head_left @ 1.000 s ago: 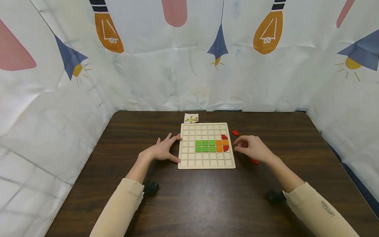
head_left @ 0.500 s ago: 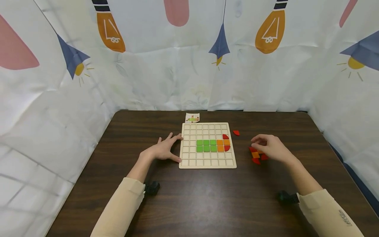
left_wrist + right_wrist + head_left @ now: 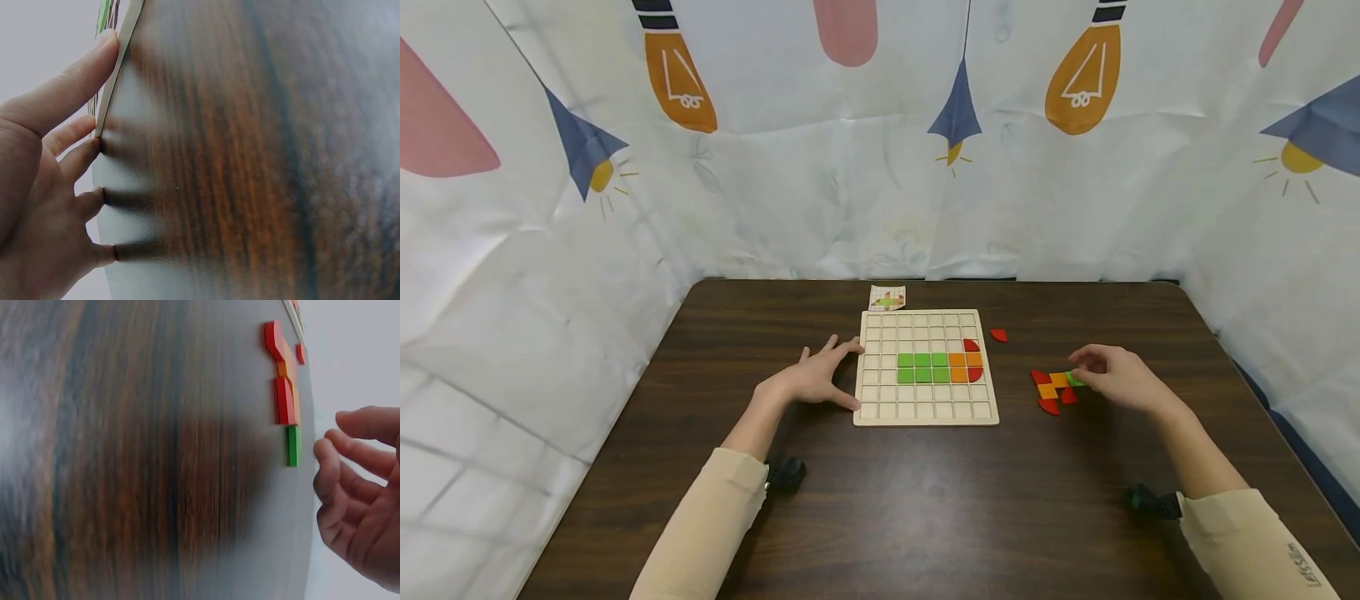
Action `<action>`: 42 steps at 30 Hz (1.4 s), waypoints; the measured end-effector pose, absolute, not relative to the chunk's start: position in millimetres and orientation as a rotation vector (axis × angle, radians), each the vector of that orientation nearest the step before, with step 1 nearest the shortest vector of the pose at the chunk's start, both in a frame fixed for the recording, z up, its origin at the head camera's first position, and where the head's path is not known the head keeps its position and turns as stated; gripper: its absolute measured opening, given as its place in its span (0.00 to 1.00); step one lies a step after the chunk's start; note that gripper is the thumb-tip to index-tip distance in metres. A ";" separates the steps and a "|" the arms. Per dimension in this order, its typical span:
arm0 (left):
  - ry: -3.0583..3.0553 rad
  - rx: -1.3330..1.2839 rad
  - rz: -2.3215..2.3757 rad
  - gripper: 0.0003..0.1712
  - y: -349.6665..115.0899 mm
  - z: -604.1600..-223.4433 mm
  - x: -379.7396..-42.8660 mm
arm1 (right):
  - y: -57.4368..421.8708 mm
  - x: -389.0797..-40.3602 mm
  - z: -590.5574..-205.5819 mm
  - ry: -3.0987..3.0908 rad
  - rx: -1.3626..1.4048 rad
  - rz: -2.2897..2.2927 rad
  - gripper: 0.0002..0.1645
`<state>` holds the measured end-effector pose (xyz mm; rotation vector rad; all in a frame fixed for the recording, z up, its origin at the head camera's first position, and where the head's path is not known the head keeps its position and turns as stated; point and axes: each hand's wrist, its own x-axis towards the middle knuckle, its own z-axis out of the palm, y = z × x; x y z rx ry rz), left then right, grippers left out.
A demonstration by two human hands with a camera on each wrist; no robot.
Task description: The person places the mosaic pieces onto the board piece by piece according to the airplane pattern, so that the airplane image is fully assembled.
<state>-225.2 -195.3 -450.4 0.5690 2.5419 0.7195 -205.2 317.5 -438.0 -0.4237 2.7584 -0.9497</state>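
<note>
My left hand (image 3: 811, 380) spreads at the left edge of a pale wooden grid board (image 3: 917, 411). In the left wrist view, its thumb (image 3: 81, 81) lies on the board's edge and the other fingertips touch down beyond. Green tiles (image 3: 924, 361), orange tiles (image 3: 957, 376) and red rounded pieces (image 3: 975, 375) sit in the grid. My right hand (image 3: 1118, 379), fingers loosely bent and holding nothing, hovers over a loose green tile (image 3: 1073, 380). That tile adjoins loose orange tiles (image 3: 1047, 391) and red pieces (image 3: 1048, 407), also seen in the right wrist view.
A small picture card (image 3: 887, 297) lies behind the board. One red piece (image 3: 998, 336) rests alone on the dark wooden table (image 3: 925, 500), right of the board. A patterned white cloth (image 3: 865, 200) hangs behind the table.
My right hand has moved rightward from beside the board, past the loose pieces, to the green tile at their right end, uncovering them. My left hand stays at the board's edge.
</note>
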 end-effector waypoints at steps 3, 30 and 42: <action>2.542 0.571 0.716 0.57 -195.1 -450.2 -226.2 | 322.0 -206.2 -438.9 2.739 -0.414 -0.937 0.19; 2.535 0.571 0.722 0.57 -197.4 -448.5 -225.8 | 327.8 -215.5 -451.0 2.745 -0.388 -0.860 0.17; 2.531 0.576 0.734 0.57 -195.7 -451.6 -224.8 | 321.8 -211.3 -454.1 2.818 -0.376 -0.827 0.18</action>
